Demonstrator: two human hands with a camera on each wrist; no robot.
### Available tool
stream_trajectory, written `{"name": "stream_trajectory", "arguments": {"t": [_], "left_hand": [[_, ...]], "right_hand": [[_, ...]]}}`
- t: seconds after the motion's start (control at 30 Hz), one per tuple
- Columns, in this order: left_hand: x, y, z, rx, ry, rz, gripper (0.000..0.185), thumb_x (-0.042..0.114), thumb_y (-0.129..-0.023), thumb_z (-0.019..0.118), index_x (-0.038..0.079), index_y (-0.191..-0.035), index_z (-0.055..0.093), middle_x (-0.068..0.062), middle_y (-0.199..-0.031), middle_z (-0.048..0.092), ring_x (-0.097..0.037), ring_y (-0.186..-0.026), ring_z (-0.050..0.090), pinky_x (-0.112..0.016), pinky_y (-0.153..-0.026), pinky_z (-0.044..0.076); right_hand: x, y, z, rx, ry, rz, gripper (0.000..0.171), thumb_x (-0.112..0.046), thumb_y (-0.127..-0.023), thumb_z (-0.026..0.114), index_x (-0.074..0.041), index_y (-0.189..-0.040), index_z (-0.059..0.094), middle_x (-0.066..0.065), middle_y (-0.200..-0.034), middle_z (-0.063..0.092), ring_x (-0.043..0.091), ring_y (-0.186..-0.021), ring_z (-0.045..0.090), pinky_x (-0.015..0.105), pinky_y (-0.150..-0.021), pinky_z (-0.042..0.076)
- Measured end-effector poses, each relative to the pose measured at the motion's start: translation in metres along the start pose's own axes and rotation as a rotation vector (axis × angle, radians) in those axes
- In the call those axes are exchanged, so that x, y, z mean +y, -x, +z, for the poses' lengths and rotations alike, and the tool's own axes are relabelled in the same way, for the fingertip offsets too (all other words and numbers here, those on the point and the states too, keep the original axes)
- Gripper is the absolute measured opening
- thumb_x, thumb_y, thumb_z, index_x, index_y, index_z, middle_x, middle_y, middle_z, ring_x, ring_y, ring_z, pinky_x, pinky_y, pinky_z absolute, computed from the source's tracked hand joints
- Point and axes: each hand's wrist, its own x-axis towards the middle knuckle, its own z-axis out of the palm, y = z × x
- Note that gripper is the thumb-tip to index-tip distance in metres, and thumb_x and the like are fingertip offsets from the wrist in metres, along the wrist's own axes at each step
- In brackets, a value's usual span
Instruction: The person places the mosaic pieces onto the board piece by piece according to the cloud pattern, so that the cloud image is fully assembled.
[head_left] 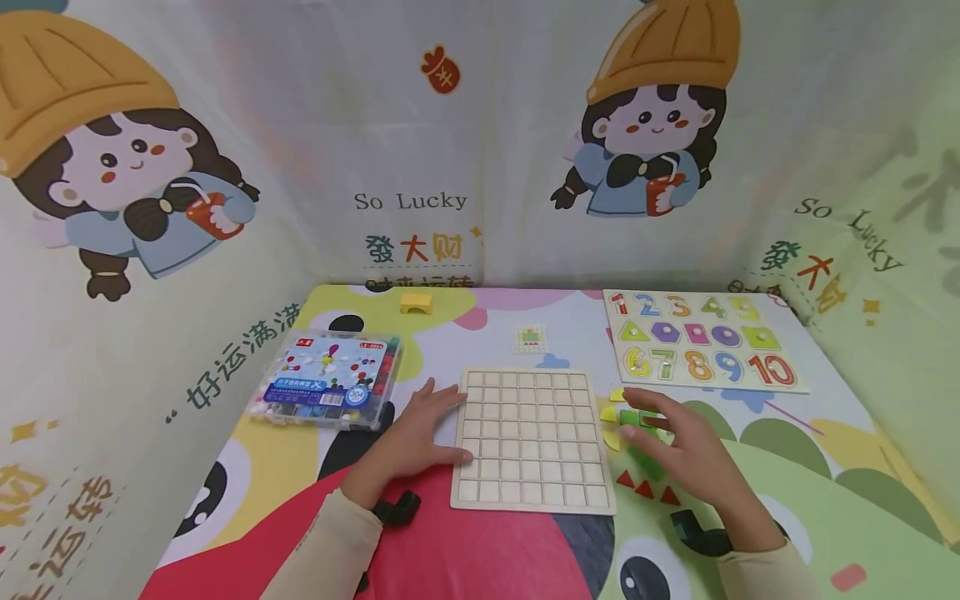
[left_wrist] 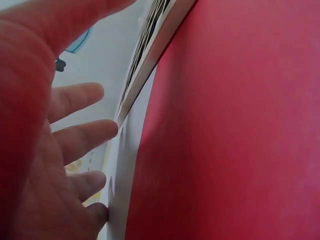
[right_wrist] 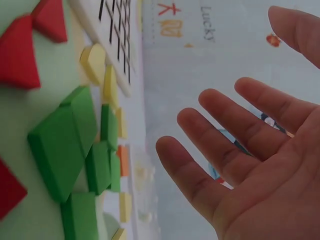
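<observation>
A square wooden grid board (head_left: 531,450) lies in the middle of the table, its cells bare. My left hand (head_left: 416,433) is spread at the board's left edge, with thumb and index fingertips right at the rim. To the board's right, my right hand (head_left: 693,454) hovers over small coloured blocks, fingers apart and holding nothing. Under it are green blocks (right_wrist: 57,155), partly hidden by the hand in the head view. Yellow blocks (head_left: 611,414) lie by the board's right edge, and red triangle blocks (head_left: 643,489) lie nearer me. An orange block (right_wrist: 122,161) shows beyond the green ones.
A small pattern card (head_left: 531,339) lies behind the board. At the back right is a number-and-shape puzzle board (head_left: 708,340). On the left sits a clear box of molecule-model parts (head_left: 326,377). A yellow arch block (head_left: 416,303) stands at the back. Printed curtains (head_left: 487,150) enclose the table.
</observation>
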Motion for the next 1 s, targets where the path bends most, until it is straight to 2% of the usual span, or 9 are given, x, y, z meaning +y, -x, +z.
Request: {"name": "stream_trajectory", "arguments": {"t": [0.13, 0.2, 0.3, 0.4, 0.53, 0.67, 0.8, 0.87, 1.0], "left_hand": [[-0.005, 0.003, -0.001, -0.038, -0.032, -0.002, 0.103, 0.050, -0.076, 0.092, 0.020, -0.162, 0.044, -0.003, -0.173, 0.036, -0.041, -0.166, 0.005, -0.070, -0.129, 0.017], [-0.007, 0.004, -0.003, -0.056, -0.027, -0.002, 0.107, 0.051, -0.074, 0.093, 0.020, -0.163, 0.042, -0.002, -0.174, 0.034, -0.041, -0.166, 0.004, -0.071, -0.129, 0.017], [-0.010, 0.005, -0.006, -0.090, -0.005, 0.008, 0.111, 0.052, -0.072, 0.094, 0.021, -0.164, 0.041, 0.002, -0.175, 0.031, -0.039, -0.167, 0.000, -0.072, -0.128, 0.016], [-0.011, 0.005, -0.008, -0.122, 0.009, 0.033, 0.113, 0.053, -0.070, 0.095, 0.023, -0.165, 0.040, 0.003, -0.177, 0.027, -0.039, -0.167, -0.004, -0.072, -0.129, 0.013], [-0.012, 0.005, -0.008, -0.139, -0.004, 0.055, 0.115, 0.052, -0.069, 0.096, 0.024, -0.165, 0.040, 0.004, -0.177, 0.026, -0.039, -0.167, -0.006, -0.071, -0.130, 0.010], [-0.014, 0.005, -0.006, -0.134, -0.021, 0.054, 0.115, 0.052, -0.067, 0.097, 0.026, -0.164, 0.041, 0.004, -0.177, 0.026, -0.038, -0.167, -0.004, -0.070, -0.130, 0.011], [-0.015, 0.004, -0.006, -0.133, -0.041, 0.059, 0.113, 0.053, -0.067, 0.097, 0.026, -0.163, 0.043, 0.004, -0.177, 0.026, -0.039, -0.167, -0.003, -0.069, -0.131, 0.007], [-0.015, 0.004, -0.006, -0.133, -0.053, 0.068, 0.113, 0.053, -0.067, 0.097, 0.024, -0.162, 0.045, 0.002, -0.177, 0.027, -0.040, -0.166, -0.002, -0.070, -0.130, 0.002], [-0.013, 0.004, -0.008, -0.133, -0.071, 0.077, 0.112, 0.054, -0.066, 0.097, 0.022, -0.161, 0.047, -0.001, -0.176, 0.028, -0.042, -0.166, -0.002, -0.074, -0.128, -0.005]], "right_hand": [[0.006, 0.000, -0.003, -0.017, -0.034, 0.026, 0.050, -0.028, -0.103, 0.071, -0.011, -0.148, 0.058, 0.012, -0.142, 0.069, 0.010, -0.126, 0.066, 0.038, -0.098, 0.061], [0.008, 0.001, -0.006, -0.030, -0.061, 0.046, 0.049, -0.029, -0.104, 0.069, -0.013, -0.149, 0.058, 0.012, -0.143, 0.069, 0.001, -0.126, 0.063, 0.027, -0.098, 0.059], [0.011, 0.001, -0.010, -0.022, -0.109, 0.058, 0.047, -0.027, -0.106, 0.067, -0.012, -0.149, 0.057, 0.014, -0.142, 0.068, -0.010, -0.124, 0.059, 0.013, -0.096, 0.052], [0.015, 0.002, -0.012, 0.009, -0.131, 0.056, 0.049, -0.025, -0.106, 0.067, -0.008, -0.151, 0.055, 0.017, -0.140, 0.069, -0.020, -0.120, 0.053, 0.006, -0.093, 0.049], [0.016, 0.003, -0.013, 0.033, -0.102, 0.091, 0.060, -0.029, -0.104, 0.070, -0.010, -0.157, 0.049, 0.016, -0.139, 0.069, -0.011, -0.113, 0.060, 0.013, -0.088, 0.052], [0.018, 0.002, -0.014, 0.053, -0.047, 0.118, 0.069, -0.032, -0.100, 0.075, -0.013, -0.159, 0.045, 0.016, -0.139, 0.068, 0.010, -0.107, 0.068, 0.019, -0.082, 0.053], [0.023, -0.001, -0.016, 0.066, 0.031, 0.126, 0.073, -0.034, -0.095, 0.081, -0.009, -0.156, 0.049, 0.019, -0.138, 0.068, 0.029, -0.108, 0.068, 0.023, -0.077, 0.055], [0.026, -0.003, -0.018, 0.066, 0.079, 0.119, 0.073, -0.033, -0.093, 0.084, -0.006, -0.152, 0.052, 0.020, -0.136, 0.068, 0.033, -0.108, 0.067, 0.027, -0.075, 0.055], [0.031, -0.012, -0.024, 0.041, 0.167, 0.092, 0.066, -0.023, -0.088, 0.086, -0.001, -0.144, 0.059, 0.024, -0.131, 0.069, 0.037, -0.106, 0.067, 0.042, -0.078, 0.057]]}}
